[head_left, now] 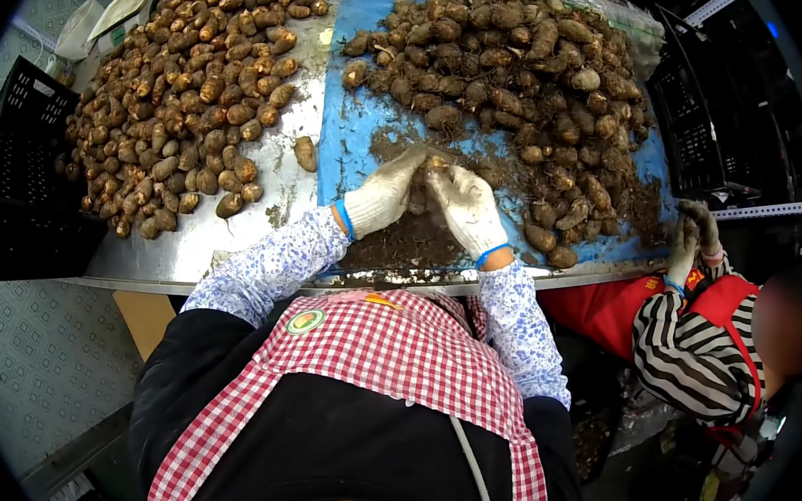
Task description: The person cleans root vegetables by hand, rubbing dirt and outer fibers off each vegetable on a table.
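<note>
Both my hands wear dirty white knit gloves with blue cuffs, and they meet over the blue sheet (340,131). My left hand (385,190) is closed around one side of a small taro corm (435,162). From the other side my right hand (467,209) grips the same corm, with its fingers curled inward. Most of that corm is hidden by the gloves. Loose dark soil (411,247) lies beneath my hands. Beyond them is a heap of soil-covered, hairy taro corms (504,59). To the left spreads a pile of cleaner brown taro corms (210,91) on bare metal.
A black crate (22,170) stands at the table's left edge, with a scale (127,7) behind it. More black crates (690,114) are at the right. Beside the table's right corner a co-worker's gloved hands (693,238) come close together. The metal table edge (159,285) runs before me.
</note>
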The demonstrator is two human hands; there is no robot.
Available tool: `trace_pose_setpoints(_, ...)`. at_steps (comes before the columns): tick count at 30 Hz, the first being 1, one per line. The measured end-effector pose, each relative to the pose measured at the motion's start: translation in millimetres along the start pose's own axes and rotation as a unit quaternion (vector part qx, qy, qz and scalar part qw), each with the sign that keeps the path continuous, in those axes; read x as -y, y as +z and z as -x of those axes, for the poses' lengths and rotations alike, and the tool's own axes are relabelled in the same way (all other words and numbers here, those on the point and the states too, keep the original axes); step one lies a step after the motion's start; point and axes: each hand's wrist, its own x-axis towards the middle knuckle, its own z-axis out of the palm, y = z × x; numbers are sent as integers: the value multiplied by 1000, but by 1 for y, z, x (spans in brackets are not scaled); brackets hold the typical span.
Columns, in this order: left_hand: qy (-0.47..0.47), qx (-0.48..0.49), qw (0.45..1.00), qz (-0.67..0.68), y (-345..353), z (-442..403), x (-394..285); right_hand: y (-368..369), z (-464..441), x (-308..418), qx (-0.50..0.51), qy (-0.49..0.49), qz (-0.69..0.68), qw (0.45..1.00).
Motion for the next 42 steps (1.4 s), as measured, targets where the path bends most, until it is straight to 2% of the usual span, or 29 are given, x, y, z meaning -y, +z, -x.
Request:
trace_pose_setpoints(1, -37, -26, 997, 62, 2, 1, 2, 3, 5, 7, -8, -30, 20, 999)
trace_pose_setpoints(2, -26, -20, 995, 95, 1, 1, 1, -6, 8, 46, 48, 61, 166, 983)
trace_pose_setpoints(3, -15, -13, 992, 127, 1, 2, -2, 0, 11, 25, 60, 14, 154, 986)
trace_pose_setpoints(5, 5, 0, 982, 191, 2, 8, -10, -7, 17, 21, 54, -56, 428, 900)
trace_pose_setpoints(7, 1, -25, 972, 234, 5, 15, -17, -23, 19, 13, 11, 8, 426, 905)
trace_pose_setpoints(8, -12, -31, 969, 246, 5, 15, -19, -30, 17, -4, -49, -49, 309, 948)
trace_pose_setpoints(9, -25, -38, 965, 258, 3, 16, -20, -29, 8, -20, -57, 14, -102, 993)
trace_pose_setpoints(10, -13, 52, 966, 252, -12, 10, -8, -33, 12, 5, -72, -40, -29, 996)
trace_pose_setpoints(11, -29, 47, 966, 251, -10, 11, -6, -33, 16, 31, -87, -95, 44, 991)
trace_pose_setpoints(13, -60, 42, 967, 245, -2, 10, -3, -21, 10, 24, -74, -107, -8, 991)
trace_pose_setpoints(15, -33, 151, 976, 150, -4, 8, -1, -16, 18, 54, -98, -111, 227, 963)
trace_pose_setpoints(17, 20, 230, 970, 69, -4, 11, -5, -12, 15, 48, -116, -171, 241, 948)
trace_pose_setpoints(18, -68, 289, 915, 273, -20, -2, 9, -9, 14, 46, -120, -217, 255, 935)
trace_pose_setpoints(19, -56, 257, 931, 254, -13, 6, 4, -6, 13, 45, -125, -261, 268, 919)
trace_pose_setpoints(21, -33, 195, 956, 215, 12, 24, -12, -5, 14, 51, -107, -239, 241, 935)
trace_pose_setpoints(23, 3, 120, 971, 205, 0, 8, 7, -10, 16, 37, -72, -211, 169, 960)
trace_pose_setpoints(24, 17, 93, 971, 221, -2, 3, 10, -12, 20, 30, -22, -132, 61, 989)
trace_pose_setpoints(25, 31, 65, 969, 237, -2, 1, 11, -22, 27, 24, 88, -77, -120, 986)
trace_pose_setpoints(26, -25, -84, 949, 304, 13, 10, -8, -27, 36, 30, 73, -55, -25, 995)
trace_pose_setpoints(27, -2, -10, 953, 303, 3, 7, -6, -32, 41, 37, 60, -32, 71, 995)
trace_pose_setpoints(28, 22, 64, 951, 301, -5, 6, -9, -32, 38, 28, 24, -30, 68, 997)
trace_pose_setpoints(29, 45, 138, 944, 297, -10, 6, -9, -32, 34, 21, -18, -55, 144, 988)
trace_pose_setpoints(30, 31, 85, 958, 271, -8, 7, -6, -31, 30, 17, -64, -74, 220, 971)
trace_pose_setpoints(33, 9, 84, 963, 257, 15, 15, -10, -24, 15, 53, -39, -23, 279, 959)
trace_pose_setpoints(34, 0, 7, 988, 152, 24, 17, -10, -21, 10, 47, -57, -42, 331, 941)
trace_pose_setpoints(37, 6, 62, 993, 95, 11, 21, 4, -20, 6, 36, -17, -74, 185, 980)
trace_pose_setpoints(38, -38, 43, 992, 115, 6, 21, 3, -16, 8, 29, 9, -42, 82, 996)
trace_pose_setpoints(41, -153, -37, 935, 318, -5, 16, 0, -28, 11, 27, 4, 8, 284, 959)
trace_pose_setpoints(42, -84, 54, 941, 325, -7, 20, 0, -30, 8, 13, -5, 40, 373, 927)
